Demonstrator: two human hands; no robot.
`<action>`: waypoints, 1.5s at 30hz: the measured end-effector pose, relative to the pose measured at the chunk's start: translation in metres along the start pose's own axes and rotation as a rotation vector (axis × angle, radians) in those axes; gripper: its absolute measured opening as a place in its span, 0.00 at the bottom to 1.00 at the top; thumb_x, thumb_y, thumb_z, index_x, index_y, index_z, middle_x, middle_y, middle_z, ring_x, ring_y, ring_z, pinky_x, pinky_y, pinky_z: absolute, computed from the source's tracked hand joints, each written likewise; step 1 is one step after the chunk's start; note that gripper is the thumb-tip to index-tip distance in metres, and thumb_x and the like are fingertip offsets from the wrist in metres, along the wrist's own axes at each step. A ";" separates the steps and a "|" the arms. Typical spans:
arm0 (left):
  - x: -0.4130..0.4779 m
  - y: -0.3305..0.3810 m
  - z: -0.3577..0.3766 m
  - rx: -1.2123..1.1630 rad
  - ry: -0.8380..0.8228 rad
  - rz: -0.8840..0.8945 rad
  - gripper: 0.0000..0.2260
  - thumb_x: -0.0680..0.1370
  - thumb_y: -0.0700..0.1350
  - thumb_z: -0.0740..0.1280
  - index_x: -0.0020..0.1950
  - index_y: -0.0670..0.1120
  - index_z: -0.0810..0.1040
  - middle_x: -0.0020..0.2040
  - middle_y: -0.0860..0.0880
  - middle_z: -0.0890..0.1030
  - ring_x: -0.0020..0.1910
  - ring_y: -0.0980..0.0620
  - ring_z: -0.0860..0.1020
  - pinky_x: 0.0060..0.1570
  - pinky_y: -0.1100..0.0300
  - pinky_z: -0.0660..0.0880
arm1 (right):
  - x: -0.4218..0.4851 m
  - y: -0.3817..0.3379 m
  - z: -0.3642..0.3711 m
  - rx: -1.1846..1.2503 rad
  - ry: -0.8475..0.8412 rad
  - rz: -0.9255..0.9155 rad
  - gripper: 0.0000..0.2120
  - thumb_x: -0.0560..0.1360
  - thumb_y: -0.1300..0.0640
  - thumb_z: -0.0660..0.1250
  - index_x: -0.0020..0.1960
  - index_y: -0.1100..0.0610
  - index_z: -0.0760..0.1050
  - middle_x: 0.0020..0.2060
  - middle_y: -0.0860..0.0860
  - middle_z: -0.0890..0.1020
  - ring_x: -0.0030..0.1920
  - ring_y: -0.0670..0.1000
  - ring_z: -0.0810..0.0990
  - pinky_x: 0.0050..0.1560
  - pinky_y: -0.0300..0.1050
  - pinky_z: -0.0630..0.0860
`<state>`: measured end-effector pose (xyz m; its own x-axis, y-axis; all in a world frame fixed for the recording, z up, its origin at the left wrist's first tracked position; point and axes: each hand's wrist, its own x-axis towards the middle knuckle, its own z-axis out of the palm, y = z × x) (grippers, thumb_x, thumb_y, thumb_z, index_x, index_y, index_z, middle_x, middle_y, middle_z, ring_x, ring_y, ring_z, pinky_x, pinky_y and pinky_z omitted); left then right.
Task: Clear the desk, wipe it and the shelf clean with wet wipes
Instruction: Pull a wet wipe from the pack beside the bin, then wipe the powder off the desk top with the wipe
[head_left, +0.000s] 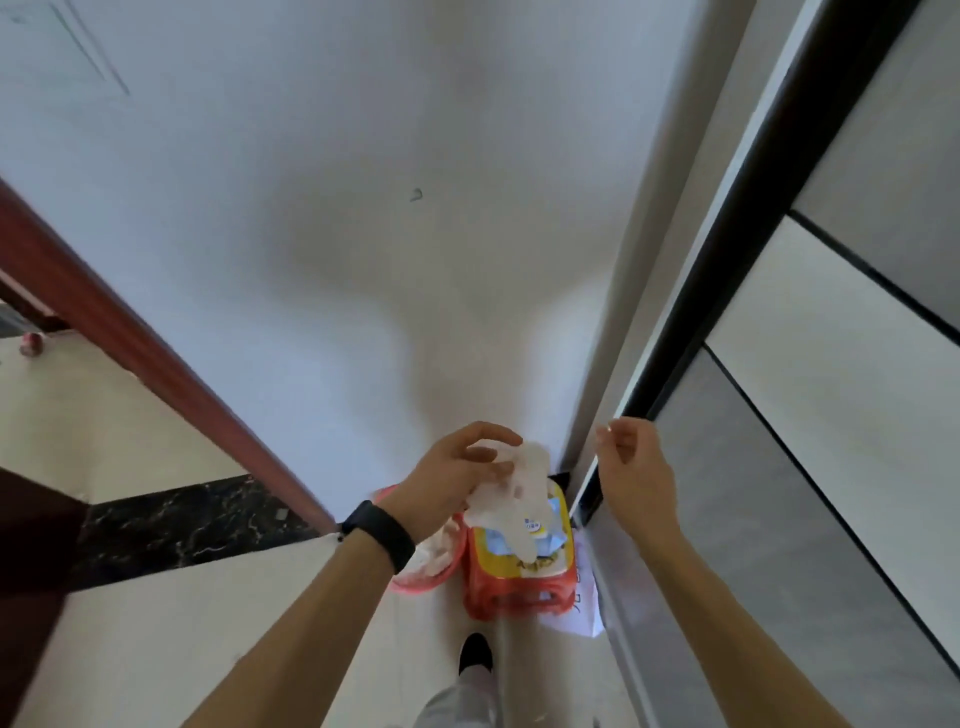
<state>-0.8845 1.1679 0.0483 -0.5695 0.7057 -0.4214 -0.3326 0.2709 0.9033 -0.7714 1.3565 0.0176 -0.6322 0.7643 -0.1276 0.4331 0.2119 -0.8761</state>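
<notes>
We stand facing a white wall (363, 234), looking down at the floor (182, 623). Our left hand (447, 483) has its fingers (493, 434) curled round a crumpled white wet wipe (519, 483), gripped at its upper end so the rest hangs down. Directly below it sits an orange plastic stool (511, 597) with a wet wipe pack (540, 551) on top, so we judge the wipe is either just drawn from the pack or about to go into the pink bin (431, 566) just beside the stool; we cannot tell which.

Our right hand (631, 462) is raised near the dark frame edge (727, 291) of a grey panel, fingers loosely bent and holding nothing. A black band (379, 535) sits on the left wrist.

The pack has a yellow and blue label with a small sticker, but the writing is too blurred to read. Neither desk nor shelf is in view.
</notes>
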 end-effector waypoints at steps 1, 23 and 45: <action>-0.012 -0.007 0.001 -0.055 0.043 -0.019 0.15 0.71 0.40 0.71 0.56 0.52 0.82 0.49 0.45 0.79 0.43 0.45 0.75 0.42 0.52 0.71 | -0.015 0.009 0.004 0.158 -0.075 0.171 0.12 0.78 0.42 0.64 0.48 0.51 0.76 0.44 0.47 0.80 0.49 0.53 0.80 0.48 0.45 0.71; -0.424 -0.187 -0.023 -0.708 0.889 0.100 0.15 0.79 0.33 0.65 0.61 0.47 0.82 0.62 0.41 0.80 0.61 0.38 0.78 0.59 0.46 0.78 | -0.338 -0.038 0.129 0.140 -1.320 0.028 0.25 0.64 0.41 0.77 0.57 0.51 0.81 0.51 0.52 0.86 0.53 0.57 0.85 0.62 0.60 0.78; -0.954 -0.407 0.004 -0.613 1.895 0.048 0.05 0.78 0.43 0.71 0.52 0.50 0.84 0.44 0.45 0.83 0.36 0.54 0.80 0.37 0.60 0.78 | -0.907 -0.084 0.276 -0.070 -1.905 -0.787 0.29 0.71 0.65 0.75 0.65 0.42 0.71 0.50 0.48 0.84 0.48 0.46 0.83 0.48 0.34 0.76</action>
<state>-0.2030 0.3866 0.0830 -0.3735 -0.8751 -0.3077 -0.2277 -0.2350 0.9449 -0.4119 0.4777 0.0790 -0.3638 -0.9286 -0.0734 -0.2165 0.1609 -0.9629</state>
